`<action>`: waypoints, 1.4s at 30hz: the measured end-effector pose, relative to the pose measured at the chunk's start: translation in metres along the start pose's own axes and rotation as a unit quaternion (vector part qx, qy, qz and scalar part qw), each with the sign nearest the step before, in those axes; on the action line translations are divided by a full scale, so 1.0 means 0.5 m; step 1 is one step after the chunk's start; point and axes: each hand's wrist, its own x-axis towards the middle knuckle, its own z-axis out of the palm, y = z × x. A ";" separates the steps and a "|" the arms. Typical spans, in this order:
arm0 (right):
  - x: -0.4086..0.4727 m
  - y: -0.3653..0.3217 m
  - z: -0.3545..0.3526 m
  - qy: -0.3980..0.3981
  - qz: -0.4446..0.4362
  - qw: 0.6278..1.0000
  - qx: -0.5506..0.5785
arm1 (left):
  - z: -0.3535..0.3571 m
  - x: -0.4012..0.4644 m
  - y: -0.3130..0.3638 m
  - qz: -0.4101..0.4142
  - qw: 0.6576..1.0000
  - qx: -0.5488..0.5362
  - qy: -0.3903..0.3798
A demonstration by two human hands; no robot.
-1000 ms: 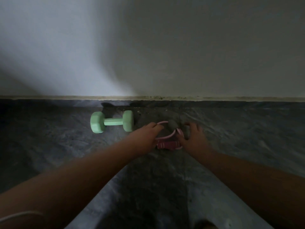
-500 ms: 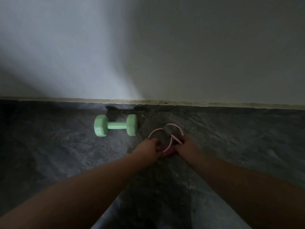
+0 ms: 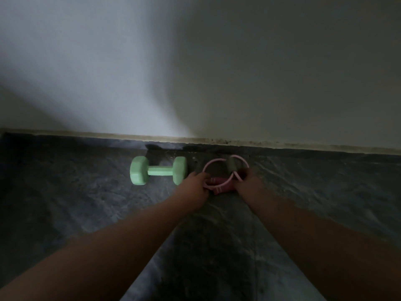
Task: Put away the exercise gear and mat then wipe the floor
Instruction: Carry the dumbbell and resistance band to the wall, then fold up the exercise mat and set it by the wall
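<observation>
Band: the pink stretchy band (image 3: 225, 168) is light and floppy; grab it at the middle.
Hands: left hand (image 3: 195, 187) and right hand (image 3: 249, 185) both pinch it on the floor (image 3: 86, 203).
Dumbbell: the green dumbbell (image 3: 158, 170) by the wall looks heavy; grab its thin bar.

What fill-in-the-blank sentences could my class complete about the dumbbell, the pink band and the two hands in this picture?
1. The colour of the dumbbell is ____.
2. The left hand and right hand both hold the ____ band.
3. The dumbbell lies on the ____, close to the wall.
4. The dumbbell lies on the person's ____ side of the band.

Missing words: green; pink; floor; left
</observation>
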 end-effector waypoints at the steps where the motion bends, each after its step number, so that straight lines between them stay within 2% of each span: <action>1: -0.004 -0.001 0.000 0.004 -0.006 1.000 0.001 | 0.002 -0.001 -0.002 0.002 1.000 0.007 -0.003; 7: -0.035 0.006 -0.012 0.048 -0.087 0.993 -0.068 | 0.005 -0.007 0.014 0.038 0.999 0.010 -0.003; 16: -0.073 -0.021 -0.035 0.068 -0.088 0.991 -0.080 | -0.042 -0.060 0.028 0.036 0.999 -0.033 0.025; 18: -0.118 -0.046 -0.047 0.049 -0.092 0.991 -0.085 | -0.080 -0.108 0.033 0.036 0.998 -0.036 0.032; 22: -0.252 -0.104 -0.082 0.004 -0.168 0.980 -0.105 | -0.181 -0.253 0.063 0.026 0.997 -0.034 0.059; 26: -0.492 -0.226 -0.143 -0.027 -0.204 0.964 -0.166 | -0.298 -0.436 0.105 0.025 0.997 0.041 0.066; 30: -0.709 -0.370 -0.210 -0.032 -0.275 0.912 -0.302 | -0.451 -0.641 0.153 0.022 0.994 0.074 0.078; 33: -0.878 -0.514 -0.273 -0.049 -0.326 0.872 -0.363 | -0.600 -0.800 0.197 0.035 0.989 0.101 0.105; 37: -1.083 -0.717 -0.359 -0.044 -0.370 0.839 -0.397 | -0.807 -0.995 0.254 0.013 0.976 0.146 0.160; 40: -1.216 -0.841 -0.411 -0.031 -0.405 0.814 -0.414 | -0.928 -1.125 0.284 -0.018 0.974 0.130 0.184; 42: -1.291 -0.907 -0.431 -0.032 -0.411 0.814 -0.410 | -0.991 -1.200 0.296 -0.029 0.971 0.116 0.205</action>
